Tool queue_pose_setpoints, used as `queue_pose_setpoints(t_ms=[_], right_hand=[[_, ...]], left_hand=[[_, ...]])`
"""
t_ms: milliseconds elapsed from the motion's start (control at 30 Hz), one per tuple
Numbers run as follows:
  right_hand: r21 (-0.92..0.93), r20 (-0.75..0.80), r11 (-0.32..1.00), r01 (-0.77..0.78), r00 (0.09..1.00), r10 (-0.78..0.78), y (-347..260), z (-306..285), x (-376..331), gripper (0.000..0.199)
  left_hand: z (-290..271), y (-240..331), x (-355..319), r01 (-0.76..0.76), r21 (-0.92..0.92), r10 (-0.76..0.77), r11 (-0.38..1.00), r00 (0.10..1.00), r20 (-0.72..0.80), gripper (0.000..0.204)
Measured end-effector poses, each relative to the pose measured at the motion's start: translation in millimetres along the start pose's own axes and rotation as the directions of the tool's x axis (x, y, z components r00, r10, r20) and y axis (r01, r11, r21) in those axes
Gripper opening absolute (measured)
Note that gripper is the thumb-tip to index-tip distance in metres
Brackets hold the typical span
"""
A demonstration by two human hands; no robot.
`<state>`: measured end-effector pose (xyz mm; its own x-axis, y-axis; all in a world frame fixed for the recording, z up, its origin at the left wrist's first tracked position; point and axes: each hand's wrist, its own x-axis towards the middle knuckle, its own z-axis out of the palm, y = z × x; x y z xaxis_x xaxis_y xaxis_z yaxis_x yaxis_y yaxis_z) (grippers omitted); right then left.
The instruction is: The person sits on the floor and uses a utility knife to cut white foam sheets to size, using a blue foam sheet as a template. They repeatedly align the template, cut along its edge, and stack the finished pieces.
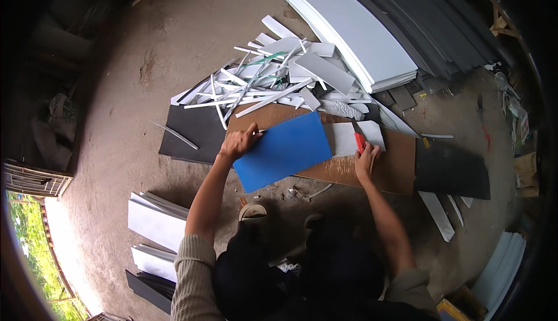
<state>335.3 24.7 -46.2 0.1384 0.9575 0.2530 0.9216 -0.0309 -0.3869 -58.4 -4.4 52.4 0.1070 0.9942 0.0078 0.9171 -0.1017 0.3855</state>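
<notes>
A blue rectangular sheet lies tilted over a scratched brown board in front of me. My left hand grips its left upper edge, thumb and fingers closed on it. In my right hand is a red utility knife, its tip pointing away from me. The knife is above a white sheet piece that lies right of the blue sheet and partly under it. The fingertips of my left hand are partly hidden.
White offcut strips are heaped beyond the board. Long white sheets and dark sheets are stacked at far right. Dark panels flank the board. Cut white sheets lie at left, with more white sheets at lower right.
</notes>
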Motion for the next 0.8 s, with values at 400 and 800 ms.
queue_pose_setpoints(t_ms=[400, 800], right_hand=[[0.297, 0.225, 0.954, 0.03, 0.969, -0.101, -62.6, 11.6, 4.7, 0.044], [0.452, 0.426, 0.876, -0.167, 0.903, -0.048, -67.2, 15.6, 9.9, 0.042]], left_hand=[[55.7, -26.1, 27.2, 0.005, -0.22, -0.1, 0.976, 0.901, -0.423, 0.022], [57.2, -40.4, -46.9, 0.229, -0.491, -0.297, 0.841, 0.953, -0.065, 0.03]])
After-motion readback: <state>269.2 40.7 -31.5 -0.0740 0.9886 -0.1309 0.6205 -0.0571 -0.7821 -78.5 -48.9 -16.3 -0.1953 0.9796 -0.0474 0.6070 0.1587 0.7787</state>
